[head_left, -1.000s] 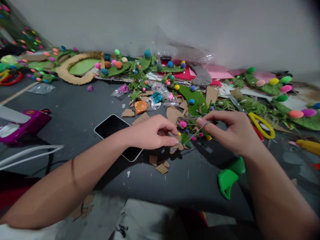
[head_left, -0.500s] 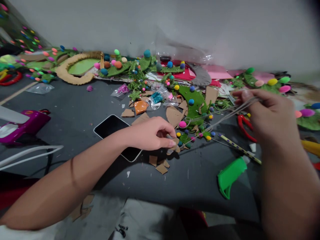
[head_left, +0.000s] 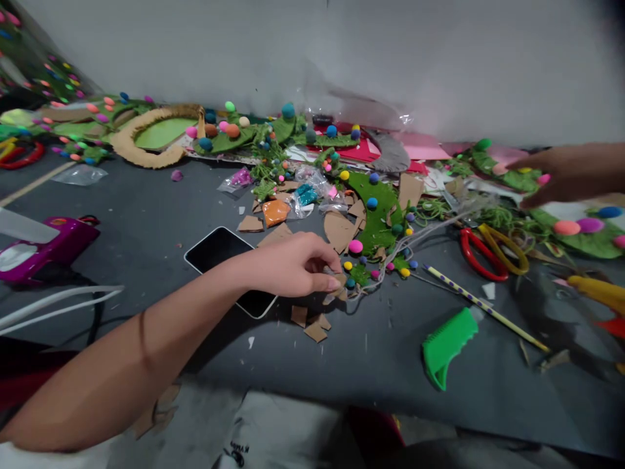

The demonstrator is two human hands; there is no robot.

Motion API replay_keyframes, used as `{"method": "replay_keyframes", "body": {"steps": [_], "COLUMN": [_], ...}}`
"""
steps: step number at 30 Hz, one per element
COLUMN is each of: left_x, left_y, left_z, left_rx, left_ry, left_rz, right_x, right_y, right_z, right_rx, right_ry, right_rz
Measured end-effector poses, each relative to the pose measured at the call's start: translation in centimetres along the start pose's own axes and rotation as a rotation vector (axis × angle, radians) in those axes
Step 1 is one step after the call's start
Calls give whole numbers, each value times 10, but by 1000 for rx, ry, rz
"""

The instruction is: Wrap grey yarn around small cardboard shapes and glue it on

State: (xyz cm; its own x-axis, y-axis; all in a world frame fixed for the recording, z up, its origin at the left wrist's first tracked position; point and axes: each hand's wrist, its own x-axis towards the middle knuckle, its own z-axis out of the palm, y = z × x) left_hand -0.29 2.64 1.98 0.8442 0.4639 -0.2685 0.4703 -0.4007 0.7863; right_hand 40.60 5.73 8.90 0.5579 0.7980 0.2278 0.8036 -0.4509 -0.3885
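Near the table's middle, my left hand [head_left: 297,264] pinches a small piece of cardboard [head_left: 336,286] with grey yarn on it; the fingers hide part of it. From there the loose grey yarn [head_left: 413,238] runs slackly to the right across the green felt pieces. Over at the right edge, my right hand [head_left: 571,172] is held above a pom-pom-covered green shape, somewhat blurred, its thumb and fingers apart with nothing visible between them. Below it lie scissors with red and yellow handles [head_left: 483,254]. A black-screened phone [head_left: 219,244] rests under my left wrist.
A purple glue gun [head_left: 53,251] stands at the left beside white cables. A green cutter-like tool [head_left: 449,345] and a spotted pencil [head_left: 488,306] lie front right. Cardboard scraps [head_left: 312,324], small bags and felt wreath pieces [head_left: 146,140] line the table toward the wall.
My right hand has let go of the grey yarn and moved right and up. The yarn, taut before, now lies slack. My left hand has barely moved.
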Motion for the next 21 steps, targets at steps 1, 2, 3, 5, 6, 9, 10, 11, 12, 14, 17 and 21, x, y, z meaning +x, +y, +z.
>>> {"method": "replay_keyframes", "body": {"steps": [1,2,3,5,6,9,10,11,12,14,17,21], "left_x": [0,0,0,1,1,2,2,2,2,2,1,1], "left_y": [0,-1,-2,-4,-5,-8,-9,-10,-11,-12,-14,-14], "left_z": [0,0,0,-1,0,0,0,0,-1,-1,-1,-2], "left_rx": [10,23,33,36,31,17,20,26,33,37,12,20], "left_ry": [6,13,16,25,32,47,49,50,54,64,79,102], "left_rz": [0,-3,-7,-15,-17,-22,-20,-14,-1,29,40,45], "right_x": [-6,-18,-34,-78,-102,-163,-177,-187,-194,-200,-201,-202], "right_y": [-4,-10,-17,-35,-44,-65,-69,-72,-74,-74,-75,-77], "right_z": [1,4,6,13,16,29,34,39,45,53,58,54], "right_rx": [-57,-93,-120,-138,-56,182,213,220,218,226,303,438], "right_ry": [-144,-278,-345,-552,-662,-809,-830,-836,-841,-850,-855,-891], "right_rz": [9,-11,-64,-443,-617,-886,-916,-921,-907,-851,-785,-716]}}
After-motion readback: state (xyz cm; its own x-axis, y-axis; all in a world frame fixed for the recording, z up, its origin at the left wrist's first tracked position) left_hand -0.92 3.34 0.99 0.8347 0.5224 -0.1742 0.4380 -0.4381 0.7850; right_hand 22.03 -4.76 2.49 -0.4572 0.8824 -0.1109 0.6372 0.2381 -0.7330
